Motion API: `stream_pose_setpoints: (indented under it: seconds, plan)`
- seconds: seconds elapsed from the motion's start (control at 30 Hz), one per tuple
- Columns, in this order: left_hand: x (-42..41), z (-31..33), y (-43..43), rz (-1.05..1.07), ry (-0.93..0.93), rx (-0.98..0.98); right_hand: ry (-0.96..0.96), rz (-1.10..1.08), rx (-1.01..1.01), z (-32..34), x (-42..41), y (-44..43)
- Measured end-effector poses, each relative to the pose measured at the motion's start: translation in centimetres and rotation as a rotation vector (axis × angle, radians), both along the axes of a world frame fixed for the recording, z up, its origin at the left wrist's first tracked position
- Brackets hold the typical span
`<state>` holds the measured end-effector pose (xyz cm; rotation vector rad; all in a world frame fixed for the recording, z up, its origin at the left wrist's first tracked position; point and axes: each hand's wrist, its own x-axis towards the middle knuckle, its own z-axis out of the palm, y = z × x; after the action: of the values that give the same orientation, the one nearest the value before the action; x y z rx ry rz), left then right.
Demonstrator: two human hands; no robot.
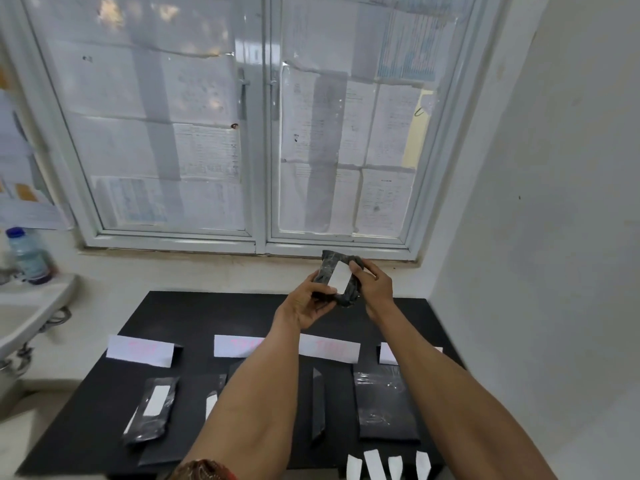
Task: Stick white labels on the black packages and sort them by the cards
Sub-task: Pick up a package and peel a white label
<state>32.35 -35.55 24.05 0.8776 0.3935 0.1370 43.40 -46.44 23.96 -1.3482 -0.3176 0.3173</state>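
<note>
Head view looks down over a black table [194, 313] set against a white wall below a window [263, 244] whose panes are covered with printed sheets. Both forearms reach forward, and the two hands hold one black package [323, 273] in the air above the far edge of the table, just below the window sill. The left hand [308, 304] grips the lower left part of the package, its thumb lying at the bottom edge of a white label [339, 276] on the package's face. The right hand [375, 289] pinches the package's upper right side, fingers curled over its edge. Four white cards [140, 349] with pinkish writing too blurred to read stand in a row across the middle of the table. In front of the leftmost card lies a labelled package [162, 415], tilted. Beside it, a second package [211, 382] is partly hidden by the left forearm. A narrow package [318, 403] lies in front of the third card, and a wider package [384, 407] in front of the fourth. Four loose label strips [373, 464] sit at the near right edge of the table. A beaded bracelet [204, 471] circles the left wrist. At the far left, a plastic bottle [27, 258] with a blue cap stands on the rim of a white sink [31, 306].
</note>
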Motion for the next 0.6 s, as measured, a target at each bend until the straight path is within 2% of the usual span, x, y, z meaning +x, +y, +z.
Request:
stream_pose_setpoints:
  seconds: [0.17, 0.33, 0.43, 0.5, 0.6]
  plan:
    - [-2.7, -0.5, 2.3, 0.066, 0.031, 0.001, 0.127, 0.123, 0.034, 0.0, -2.8, 2.7]
    - [-5.1, -1.9, 5.0, 0.151, 0.066, -0.005, 0.190, 0.428, -0.236, -2.5, -5.0, 4.8]
    - [-6.3, -2.5, 6.3, 0.119, 0.212, 0.098, 0.272, 0.514, -0.257, -4.5, -5.9, 5.8]
    - [-7.4, -3.0, 7.2, 0.085, 0.325, 0.142, 0.347, 0.502, -0.232, -6.5, -6.4, 6.6]
    - [-9.0, -4.2, 8.7, 0.147, 0.457, 0.202, 0.452, 0.432, -0.203, -9.9, -7.1, 7.0]
